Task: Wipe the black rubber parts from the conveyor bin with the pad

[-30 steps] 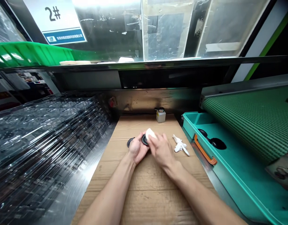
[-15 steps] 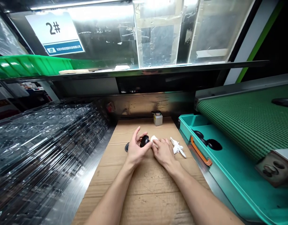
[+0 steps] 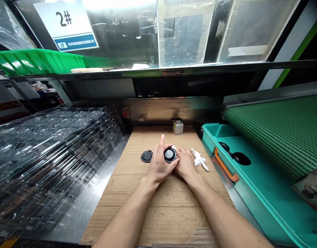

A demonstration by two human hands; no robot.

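My left hand (image 3: 159, 164) grips a round black case (image 3: 170, 155) by its edge, index finger raised. Its face is turned up toward me and shows a pale grey disc inside a dark ring. Pressed close to its right side is my right hand (image 3: 184, 163), fingers bent together around a white cloth (image 3: 174, 147); only a bit of that cloth shows past the fingertips. A flat black round lid (image 3: 147, 156) lies on the cardboard (image 3: 168, 213) left of my hands. To the right rests a crumpled white wipe (image 3: 199, 159).
A small bottle with a dark top (image 3: 178, 126) stands at the cardboard's far end. On the right, a teal bin (image 3: 208, 137) with an orange handle holds black round parts, beside a green conveyor belt (image 3: 277, 120). Stacked clear plastic trays (image 3: 57, 155) fill the left.
The black case has turned from edge-on to showing its grey inner face. The left hand has rolled over and come closer to the right hand. The whole view has shifted slightly.
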